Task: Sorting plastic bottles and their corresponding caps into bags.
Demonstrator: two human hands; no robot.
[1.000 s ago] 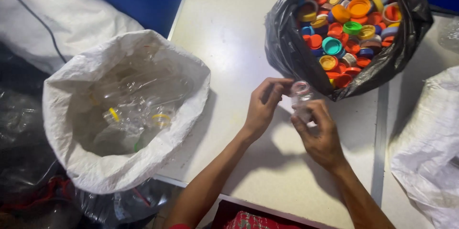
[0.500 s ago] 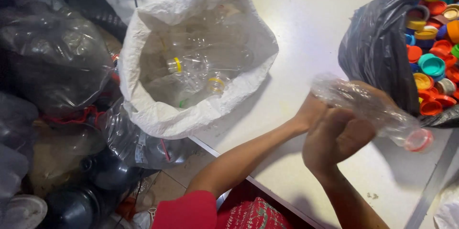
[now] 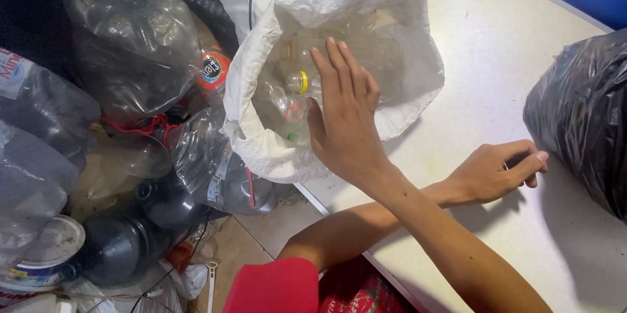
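My right hand [image 3: 346,120] reaches across my left arm and hovers open, fingers spread, over the mouth of a white woven sack [image 3: 418,45]. Nothing is in it. Inside the sack lie crushed clear plastic bottles [image 3: 297,84], one with a yellow neck ring. My left hand [image 3: 496,169] rests on the white table [image 3: 496,45] with its fingers curled, pointing toward a black plastic bag [image 3: 581,110] at the right. Whether it holds something small is hidden.
A heap of clear bottles in bags [image 3: 130,45] and dark bottles [image 3: 117,247] fills the floor at the left, beside the table's edge. The sack hangs off that edge. A blue wall runs behind the table.
The crushed clear bottle with a red cap that both hands held is gone from them. My right hand has swung left over the sack and opened; my left hand has moved right toward the black bag.
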